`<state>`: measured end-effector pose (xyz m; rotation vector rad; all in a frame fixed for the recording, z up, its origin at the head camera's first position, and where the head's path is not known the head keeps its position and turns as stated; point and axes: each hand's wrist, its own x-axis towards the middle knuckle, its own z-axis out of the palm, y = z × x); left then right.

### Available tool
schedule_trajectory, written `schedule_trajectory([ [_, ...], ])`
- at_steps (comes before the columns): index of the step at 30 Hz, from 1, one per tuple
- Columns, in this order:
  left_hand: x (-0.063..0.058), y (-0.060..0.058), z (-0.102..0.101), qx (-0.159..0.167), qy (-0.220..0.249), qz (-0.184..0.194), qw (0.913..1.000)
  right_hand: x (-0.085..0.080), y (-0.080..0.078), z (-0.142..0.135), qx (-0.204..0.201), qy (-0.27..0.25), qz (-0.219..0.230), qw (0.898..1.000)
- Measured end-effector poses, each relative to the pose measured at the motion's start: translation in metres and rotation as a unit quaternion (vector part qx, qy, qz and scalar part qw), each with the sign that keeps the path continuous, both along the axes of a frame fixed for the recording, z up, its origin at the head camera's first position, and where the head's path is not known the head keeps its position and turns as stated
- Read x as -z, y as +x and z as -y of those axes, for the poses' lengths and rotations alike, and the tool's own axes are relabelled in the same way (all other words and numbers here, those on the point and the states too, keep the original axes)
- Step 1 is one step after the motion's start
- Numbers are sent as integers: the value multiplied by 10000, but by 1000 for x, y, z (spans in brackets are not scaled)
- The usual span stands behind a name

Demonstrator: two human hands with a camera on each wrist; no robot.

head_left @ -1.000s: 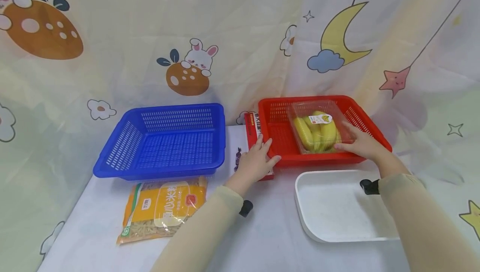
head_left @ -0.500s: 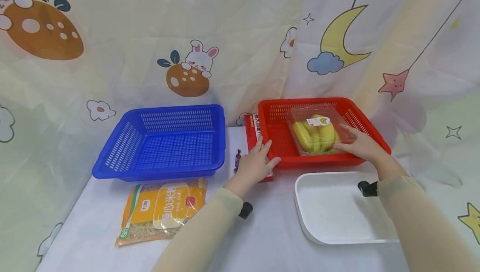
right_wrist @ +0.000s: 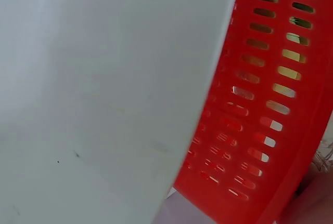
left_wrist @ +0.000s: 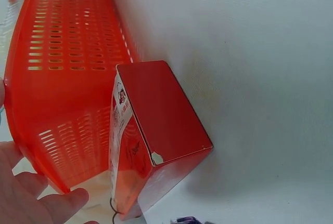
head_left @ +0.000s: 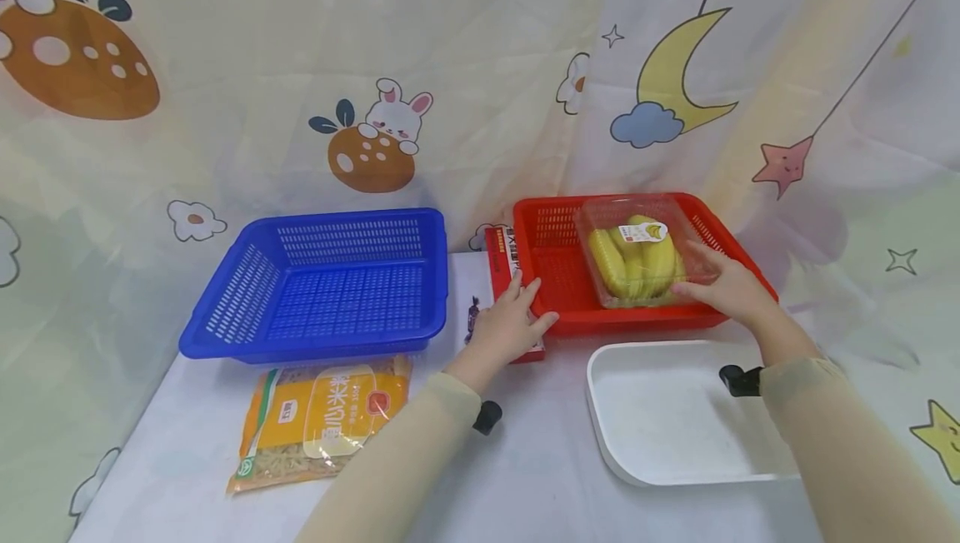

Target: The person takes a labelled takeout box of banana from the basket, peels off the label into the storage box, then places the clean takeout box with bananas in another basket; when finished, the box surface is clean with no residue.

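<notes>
A clear plastic box of bananas [head_left: 637, 260] sits tilted in the red basket [head_left: 558, 320], a white label on its lid. My right hand [head_left: 731, 289] holds its right side, thumb toward the front and fingers farther back. In the right wrist view, only a bit of that hand [right_wrist: 312, 198] shows beyond the basket's slotted wall. My left hand [head_left: 506, 322] lies with spread fingers at the basket's left front corner, over a red carton [head_left: 498, 260]. The left wrist view shows its fingers [left_wrist: 62, 203] beside the basket rim and the carton [left_wrist: 166, 112] standing against the basket.
A blue basket [head_left: 352, 343] stands at the left, with an orange bag of noodle-like food [head_left: 322, 422] in front. A purple-wrapped candy [head_left: 473, 316] lies beside the carton. The white tray [head_left: 690, 410] sits in front of the red basket. A patterned curtain [head_left: 495, 27] hangs behind.
The box of bananas dips slightly, then its far end rises again in my right hand. My left hand stays in place. The head view shifts slightly.
</notes>
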<state>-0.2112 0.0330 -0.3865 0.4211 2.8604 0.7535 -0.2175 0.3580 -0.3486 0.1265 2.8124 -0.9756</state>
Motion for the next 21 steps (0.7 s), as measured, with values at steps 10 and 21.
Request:
schedule_trajectory([
  [10, -17, 1, 5, -12, 137, -477, 9988, -19, 7, 1, 11, -44, -494, 9988],
  [21, -57, -14, 19, -74, 379, -765, 9963, -37, 19, 17, 7, -67, -606, 9981],
])
